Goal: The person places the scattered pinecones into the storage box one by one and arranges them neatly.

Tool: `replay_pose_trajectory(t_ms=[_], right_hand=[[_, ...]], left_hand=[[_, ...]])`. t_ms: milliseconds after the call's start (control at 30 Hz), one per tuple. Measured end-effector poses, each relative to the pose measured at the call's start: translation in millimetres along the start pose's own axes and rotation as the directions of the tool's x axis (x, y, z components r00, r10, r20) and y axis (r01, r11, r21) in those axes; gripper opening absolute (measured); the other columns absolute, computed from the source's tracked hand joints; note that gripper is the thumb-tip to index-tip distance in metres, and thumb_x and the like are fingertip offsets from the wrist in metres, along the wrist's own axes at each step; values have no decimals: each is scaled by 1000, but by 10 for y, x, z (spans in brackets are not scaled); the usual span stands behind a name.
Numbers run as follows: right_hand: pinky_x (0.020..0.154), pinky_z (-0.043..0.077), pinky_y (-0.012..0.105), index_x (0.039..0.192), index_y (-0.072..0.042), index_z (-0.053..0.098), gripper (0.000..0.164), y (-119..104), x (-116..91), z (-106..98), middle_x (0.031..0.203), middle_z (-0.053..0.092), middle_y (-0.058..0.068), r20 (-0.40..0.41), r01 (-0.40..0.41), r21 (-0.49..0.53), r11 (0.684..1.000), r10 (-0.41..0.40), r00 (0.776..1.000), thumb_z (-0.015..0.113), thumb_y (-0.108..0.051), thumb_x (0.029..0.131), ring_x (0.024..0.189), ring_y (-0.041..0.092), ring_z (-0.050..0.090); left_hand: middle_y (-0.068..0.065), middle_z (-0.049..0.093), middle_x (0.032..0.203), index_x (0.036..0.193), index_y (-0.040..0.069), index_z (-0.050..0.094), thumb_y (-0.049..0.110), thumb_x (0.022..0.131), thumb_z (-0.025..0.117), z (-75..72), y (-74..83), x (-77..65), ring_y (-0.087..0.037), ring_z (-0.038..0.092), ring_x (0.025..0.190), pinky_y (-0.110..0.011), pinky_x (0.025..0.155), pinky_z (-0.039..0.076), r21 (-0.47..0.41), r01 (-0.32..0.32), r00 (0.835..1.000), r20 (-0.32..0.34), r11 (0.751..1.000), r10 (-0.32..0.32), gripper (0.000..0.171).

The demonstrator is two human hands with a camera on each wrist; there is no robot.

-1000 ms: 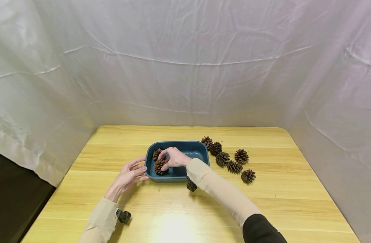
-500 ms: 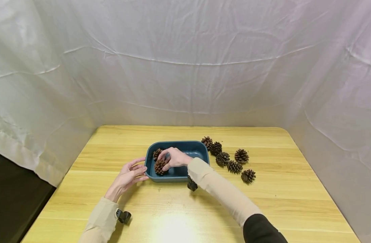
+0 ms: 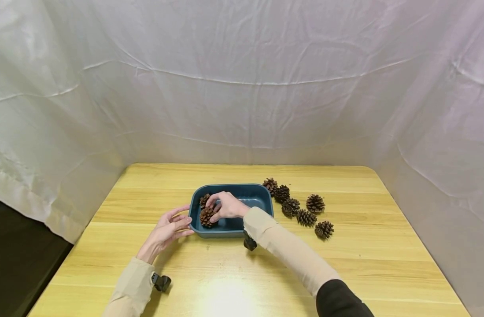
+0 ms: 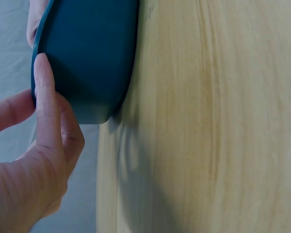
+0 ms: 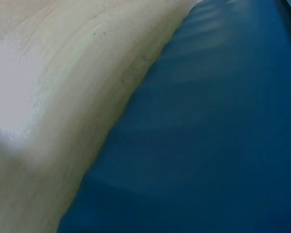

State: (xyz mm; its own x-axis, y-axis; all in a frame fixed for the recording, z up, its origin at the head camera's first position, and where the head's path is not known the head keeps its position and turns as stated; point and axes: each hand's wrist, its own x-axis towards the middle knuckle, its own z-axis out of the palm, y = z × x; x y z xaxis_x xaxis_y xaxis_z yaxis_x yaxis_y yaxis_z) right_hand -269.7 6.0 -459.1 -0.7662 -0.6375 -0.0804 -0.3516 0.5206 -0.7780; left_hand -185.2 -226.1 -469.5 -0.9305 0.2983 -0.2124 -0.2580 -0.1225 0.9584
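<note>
Beneath the fingers stretches a pale wood-grain counter, and there's a bright glare blazing on the near side of them! Beyond the fingers hangs creased greyish-white cloth, wrapping both flanks, with a black patch out to their far left.

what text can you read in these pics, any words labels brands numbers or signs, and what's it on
There are none: no readable text shows on the blue container, the pine cones, the sleeves or the table.
Too small to tell: a faint dark mark on the table in the left wrist view, and any print on the black wrist devices.
</note>
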Motion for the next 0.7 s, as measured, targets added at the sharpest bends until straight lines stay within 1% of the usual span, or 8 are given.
replay_pose_trajectory(t_ms=[133,400,700], right_hand=[[70,61,21,106,-8,71,37,2,15,10,102,68,7,-14,2,8,1000,-2,1000,89,-5,74,82,16,70],[69,60,20,104,-8,70,35,-9,33,37,101,68,7,-31,4,8,1000,-3,1000,89,-5,75,79,13,68],[69,58,19,105,-8,70,35,-31,51,81,101,68,7,-52,4,-16,1000,-5,999,89,-7,75,84,21,70]], left_hand=[[1,62,100,155,-8,20,-1,101,54,1,4,2,-10,68,86,-25,82,65,3,4,1000,-3,1000,-4,65],[0,63,101,155,-9,20,0,101,55,-1,13,1,-11,69,87,-26,83,65,1,4,1000,0,1000,-4,65],[1,62,100,155,-8,21,0,100,55,1,15,1,-10,68,87,-26,83,65,4,11,1000,0,1000,-11,65]])
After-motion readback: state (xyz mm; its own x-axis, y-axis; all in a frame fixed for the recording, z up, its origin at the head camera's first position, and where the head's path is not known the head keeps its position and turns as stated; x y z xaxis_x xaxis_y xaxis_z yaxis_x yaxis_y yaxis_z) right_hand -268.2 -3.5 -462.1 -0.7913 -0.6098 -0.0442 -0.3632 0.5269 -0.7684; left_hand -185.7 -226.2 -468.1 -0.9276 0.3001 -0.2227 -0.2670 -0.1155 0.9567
